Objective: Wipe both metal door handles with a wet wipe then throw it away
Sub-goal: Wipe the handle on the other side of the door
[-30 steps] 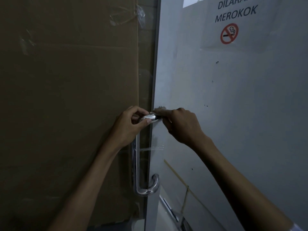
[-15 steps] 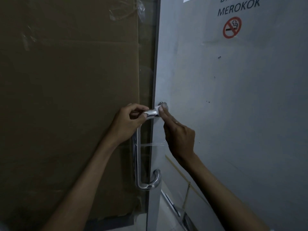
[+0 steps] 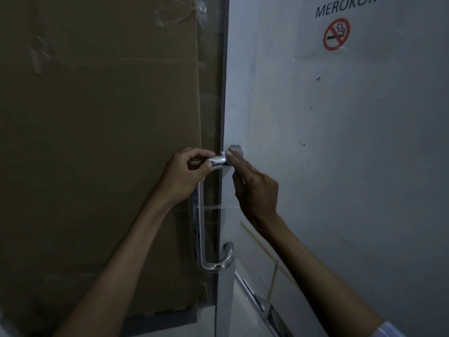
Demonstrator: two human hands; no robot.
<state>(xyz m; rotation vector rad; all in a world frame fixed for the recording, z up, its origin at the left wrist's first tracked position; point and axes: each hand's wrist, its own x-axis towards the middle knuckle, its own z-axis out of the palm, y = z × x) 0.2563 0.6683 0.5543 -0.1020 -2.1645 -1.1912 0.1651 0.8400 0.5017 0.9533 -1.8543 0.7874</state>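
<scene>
Door edge [image 3: 224,93] ran vertically down mid-frame, cardboard sheet [image 3: 97,142] behind glass to its left and grey door face [image 3: 340,166] with a no-smoking sign [image 3: 336,34] to its right; open room lay only below the hands, along the bare shaft of the metal door handle [image 3: 201,227] down to its lower bend. Left hand [image 3: 184,176] had fingers curled around the handle's upper bend, gripping it. Right hand [image 3: 255,188], just right of it, had fingertips [image 3: 234,154] extended up against the handle's top mount, pressing a small white bit of wet wipe [image 3: 223,155] there, mostly hidden.
</scene>
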